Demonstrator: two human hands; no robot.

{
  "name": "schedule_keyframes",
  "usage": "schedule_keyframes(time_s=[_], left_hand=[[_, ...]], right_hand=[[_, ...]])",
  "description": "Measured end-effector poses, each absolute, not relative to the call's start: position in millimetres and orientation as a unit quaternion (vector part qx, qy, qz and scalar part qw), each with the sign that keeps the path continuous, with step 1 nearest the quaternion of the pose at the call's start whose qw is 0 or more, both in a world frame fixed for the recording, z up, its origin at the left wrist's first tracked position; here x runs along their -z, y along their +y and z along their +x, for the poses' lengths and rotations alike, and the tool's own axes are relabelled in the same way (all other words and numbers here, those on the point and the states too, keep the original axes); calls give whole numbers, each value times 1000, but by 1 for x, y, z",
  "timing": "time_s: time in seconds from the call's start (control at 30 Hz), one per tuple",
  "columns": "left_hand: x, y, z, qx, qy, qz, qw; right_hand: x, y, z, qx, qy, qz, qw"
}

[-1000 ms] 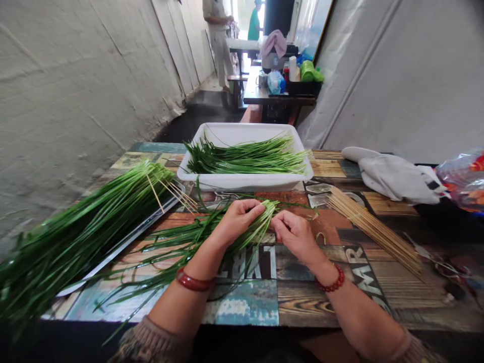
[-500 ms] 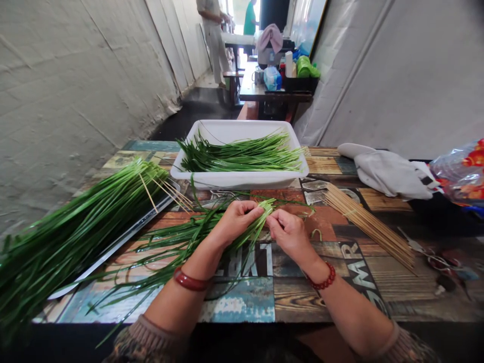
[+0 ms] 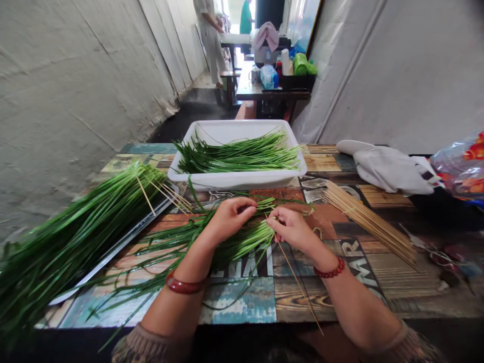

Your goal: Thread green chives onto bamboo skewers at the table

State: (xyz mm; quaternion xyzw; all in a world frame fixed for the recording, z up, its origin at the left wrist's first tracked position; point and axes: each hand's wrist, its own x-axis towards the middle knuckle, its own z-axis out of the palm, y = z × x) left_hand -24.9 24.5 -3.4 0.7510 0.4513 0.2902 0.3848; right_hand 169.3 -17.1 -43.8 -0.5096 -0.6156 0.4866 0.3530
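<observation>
Long green garlic chives point(image 3: 242, 242) lie in a loose bunch under my hands, pale stalk ends to the right. My left hand point(image 3: 233, 218) hovers over the stalks, loosely curved, with a gap between thumb and fingers. More pale ends show just beyond its fingertips. My right hand point(image 3: 290, 228) pinches a thin bamboo skewer point(image 3: 297, 276) at the stalk ends. The skewer slants down toward me past the table edge. Whether it pierces the stalks is hidden by the fingers.
A white tub point(image 3: 236, 180) holding chives stands ahead. At left, a large chive bundle point(image 3: 86, 222) with skewers through its ends lies on a tray point(image 3: 113, 252). To the right are bundled skewers point(image 3: 368, 222), a grey cloth cap point(image 3: 391, 166) and scissors point(image 3: 419, 242). Two people stand far back.
My left hand has let go of the chive bunch, which now lies lower on the table. A skewer has come into view in my right hand.
</observation>
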Motion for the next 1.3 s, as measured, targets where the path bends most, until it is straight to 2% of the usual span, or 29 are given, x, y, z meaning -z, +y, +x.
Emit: schedule_keyframes(time_s=[0.1,0.27,0.47,0.63,0.77,0.93,1.07,1.3], left_hand=[[8,31,-29,-318,482,758,303],[22,36,-26,-269,451,825,209],[30,36,-21,-212,432,869,112],[30,35,-15,-207,450,864,86],[26,35,-17,-272,438,850,111],[16,31,-21,-367,467,763,257],[11,27,-20,-381,460,730,332],[12,28,-20,-383,465,708,370]], right_hand=[[42,-17,173,-459,-647,-522,314],[37,-17,178,-450,-669,-516,290],[36,-16,176,-457,-657,-512,313],[42,-15,171,-460,-634,-513,350],[50,-13,165,-447,-613,-526,386],[51,-15,154,-428,-578,-524,457],[45,-20,148,-450,-545,-517,484],[41,-24,149,-406,-586,-508,484]])
